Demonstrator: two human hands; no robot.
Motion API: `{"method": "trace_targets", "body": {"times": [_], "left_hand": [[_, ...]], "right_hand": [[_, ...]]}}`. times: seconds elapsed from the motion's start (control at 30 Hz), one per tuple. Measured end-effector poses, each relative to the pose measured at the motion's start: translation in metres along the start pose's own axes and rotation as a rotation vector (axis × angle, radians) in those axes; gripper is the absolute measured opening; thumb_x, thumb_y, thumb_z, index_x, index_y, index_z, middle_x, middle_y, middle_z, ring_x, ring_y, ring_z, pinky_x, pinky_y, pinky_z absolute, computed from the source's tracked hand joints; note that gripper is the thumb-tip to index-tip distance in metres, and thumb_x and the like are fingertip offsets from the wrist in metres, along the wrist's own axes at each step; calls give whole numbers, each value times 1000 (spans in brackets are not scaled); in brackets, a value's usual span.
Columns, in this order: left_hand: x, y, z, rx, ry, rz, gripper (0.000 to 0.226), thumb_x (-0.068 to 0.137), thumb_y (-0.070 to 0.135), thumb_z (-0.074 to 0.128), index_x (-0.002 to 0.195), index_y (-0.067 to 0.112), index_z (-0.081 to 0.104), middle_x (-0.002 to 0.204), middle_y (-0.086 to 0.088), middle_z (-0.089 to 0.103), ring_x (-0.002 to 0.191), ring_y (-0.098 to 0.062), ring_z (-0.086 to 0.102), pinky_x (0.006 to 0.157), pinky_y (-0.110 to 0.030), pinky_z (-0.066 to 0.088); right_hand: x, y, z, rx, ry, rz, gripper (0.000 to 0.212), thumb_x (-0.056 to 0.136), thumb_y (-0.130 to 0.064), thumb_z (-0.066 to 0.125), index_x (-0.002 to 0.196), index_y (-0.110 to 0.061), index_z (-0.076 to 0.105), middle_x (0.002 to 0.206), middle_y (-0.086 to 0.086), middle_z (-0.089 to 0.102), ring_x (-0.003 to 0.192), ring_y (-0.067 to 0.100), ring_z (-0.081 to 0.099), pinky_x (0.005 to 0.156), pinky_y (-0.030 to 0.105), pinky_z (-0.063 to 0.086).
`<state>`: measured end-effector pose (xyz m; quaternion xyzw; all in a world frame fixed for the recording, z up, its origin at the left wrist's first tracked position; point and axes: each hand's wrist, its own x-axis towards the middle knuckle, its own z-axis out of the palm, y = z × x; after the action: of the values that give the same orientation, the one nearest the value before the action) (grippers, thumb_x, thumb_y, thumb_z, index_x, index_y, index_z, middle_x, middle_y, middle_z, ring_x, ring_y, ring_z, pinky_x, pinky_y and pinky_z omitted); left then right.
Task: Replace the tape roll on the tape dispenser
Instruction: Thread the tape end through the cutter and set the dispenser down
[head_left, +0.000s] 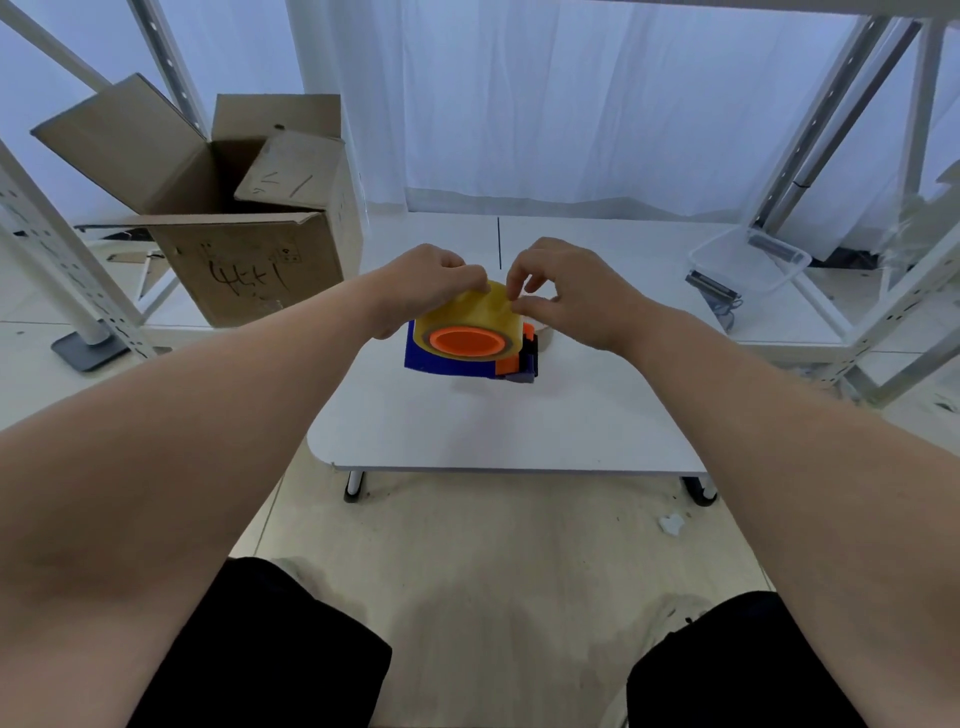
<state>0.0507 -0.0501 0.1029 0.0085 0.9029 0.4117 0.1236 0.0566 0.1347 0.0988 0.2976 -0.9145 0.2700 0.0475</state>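
Left hand (426, 283) grips the tape roll (467, 314) from above, fingers curled over its top. Right hand (566, 291) pinches the roll's upper edge between thumb and forefinger. Directly beneath both hands, the roll sits on the dispenser (441, 366) – over the table (519, 431). A box (249, 260) stands beyond the left hand.

Left hand (415, 291) grips yellow tape roll (467, 317) on blue dispenser (441, 364); right hand (571, 291) pinches roll's top edge.
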Motion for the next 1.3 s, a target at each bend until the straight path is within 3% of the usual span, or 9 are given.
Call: {"method": "trace_targets", "body": {"times": [0.17, 0.4, 0.5, 0.63, 0.73, 0.87, 0.97, 1.13, 1.3], "left_hand": [[-1, -1, 0, -85, 29, 27, 56, 86, 59, 50, 104, 8, 64, 91, -5, 65, 83, -23, 64, 76, -32, 53], [-2, -5, -3, -101, 10, 3, 48, 86, 60, 49, 90, 14, 64, 89, -7, 67, 81, -25, 65, 72, -31, 53], [-1, -8, -3, -130, -4, -1, 52, 85, 60, 51, 99, 12, 65, 95, -10, 69, 86, -29, 67, 81, -38, 56], [-1, -10, -7, -252, 15, -17, 52, 85, 58, 52, 110, 13, 59, 105, -12, 67, 93, -31, 67, 89, -44, 54], [-2, -10, -11, -301, 59, 20, 44, 87, 56, 50, 110, 18, 54, 104, -8, 65, 94, -29, 65, 88, -41, 54], [-4, -13, -9, -209, 11, 51, 51, 88, 60, 45, 111, 16, 56, 104, -7, 65, 94, -28, 65, 87, -39, 54], [-6, -11, -7, -60, -25, 158, 46, 87, 55, 50, 101, 12, 60, 92, -7, 64, 86, -25, 63, 78, -34, 53], [-7, -5, 2, 104, -177, 202, 43, 84, 48, 61, 121, 28, 50, 105, 0, 61, 94, -20, 61, 78, -29, 53], [-6, -4, 6, 61, -139, 192, 52, 86, 49, 58, 133, 32, 43, 120, 2, 54, 104, -21, 55, 79, -27, 48]], "right_hand": [[4, -11, 2, 43, 12, -23, 6, 94, -10, 49, 94, -8, 55, 100, 3, 54, 97, 26, 55, 86, 35, 47], [0, -16, 6, 32, -47, -2, 13, 97, -10, 40, 88, -18, 43, 106, 10, 57, 95, 30, 51, 82, 38, 44], [-2, -15, 8, 47, -35, 11, 13, 96, -9, 38, 87, -17, 43, 106, 13, 58, 93, 30, 51, 81, 41, 45], [-3, -13, 3, 301, 27, 84, 10, 95, -5, 38, 90, -10, 45, 89, 17, 54, 76, 27, 52, 69, 37, 49], [0, -12, -1, 402, 93, 97, 15, 97, -8, 41, 87, -19, 46, 102, 16, 57, 97, 36, 59, 85, 44, 57], [-1, -13, 3, 444, 90, 134, 25, 98, -7, 41, 81, -26, 44, 105, 18, 58, 101, 34, 59, 79, 27, 59], [-2, -7, 5, 422, 80, 171, 12, 97, -11, 42, 89, -19, 47, 101, 16, 59, 99, 36, 60, 79, 47, 59], [-2, -6, 11, 329, -16, 173, 12, 97, -12, 44, 88, -21, 46, 92, -2, 55, 100, 30, 58, 88, 48, 54], [1, -8, 12, 390, 47, 182, 7, 97, -11, 45, 93, -15, 48, 101, 1, 52, 103, 34, 59, 89, 47, 56]]}}
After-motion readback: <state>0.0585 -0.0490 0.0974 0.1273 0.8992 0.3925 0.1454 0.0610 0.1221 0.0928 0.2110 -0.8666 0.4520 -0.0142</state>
